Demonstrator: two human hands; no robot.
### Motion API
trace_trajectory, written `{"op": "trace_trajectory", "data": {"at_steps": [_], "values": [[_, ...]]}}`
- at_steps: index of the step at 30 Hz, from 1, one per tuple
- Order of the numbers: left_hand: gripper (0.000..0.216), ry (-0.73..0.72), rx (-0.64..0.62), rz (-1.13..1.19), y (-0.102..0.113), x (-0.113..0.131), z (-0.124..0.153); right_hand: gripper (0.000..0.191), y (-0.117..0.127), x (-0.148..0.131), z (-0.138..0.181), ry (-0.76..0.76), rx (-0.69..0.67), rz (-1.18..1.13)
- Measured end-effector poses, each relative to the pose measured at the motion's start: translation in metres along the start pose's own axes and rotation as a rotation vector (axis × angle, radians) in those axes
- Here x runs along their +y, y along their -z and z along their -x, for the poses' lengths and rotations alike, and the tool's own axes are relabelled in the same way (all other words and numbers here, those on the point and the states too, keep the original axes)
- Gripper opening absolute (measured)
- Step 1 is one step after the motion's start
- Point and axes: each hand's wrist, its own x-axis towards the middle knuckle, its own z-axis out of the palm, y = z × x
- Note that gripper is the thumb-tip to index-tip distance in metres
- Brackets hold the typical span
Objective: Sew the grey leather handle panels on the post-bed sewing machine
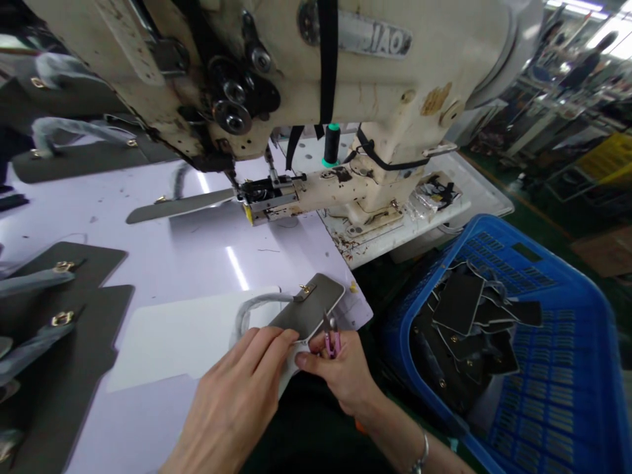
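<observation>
A grey-brown bag panel (pixel 318 296) with a white edge lies at the front edge of the table. On it sit a gold ring fitting (pixel 305 289) and a handle (pixel 257 299) wrapped in clear plastic. My left hand (pixel 251 368) grips the panel's near edge, fingers on top. In my right hand (pixel 345 368) are small pink-handled thread snips (pixel 332 342), blades pointing up beside the panel's edge. The thumb and fingers of my right hand are also close to that edge; whether they touch it I cannot tell. Under the panel lies a white sheet (pixel 182 336).
A sewing machine (pixel 375 85) stands across the back, another panel (pixel 178 205) by its needle. More panels with wrapped handles (pixel 54 329) lie at left. A blue basket (pixel 557 388) holding several dark pieces (pixel 461 303) stands at right. A black thread spool (pixel 332 145) is behind.
</observation>
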Motion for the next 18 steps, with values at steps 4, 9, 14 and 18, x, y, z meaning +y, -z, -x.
{"op": "trace_trajectory", "data": {"at_steps": [4,9,14,18], "values": [[0.038,-0.166,-0.065,-0.19,0.012,-0.01,0.01,0.027,-0.013,-0.002,-0.004,0.003,-0.02,-0.133],[0.047,-0.02,0.042,-0.3,0.008,-0.016,0.029,0.022,-0.021,0.005,-0.01,0.088,0.07,-0.042],[0.044,0.035,-0.06,-0.237,-0.003,-0.006,0.023,0.023,-0.025,0.003,-0.01,0.131,0.068,-0.108],[0.045,0.032,-0.038,-0.152,-0.005,0.007,0.007,0.019,-0.022,0.0,-0.005,0.103,0.022,-0.13]]}}
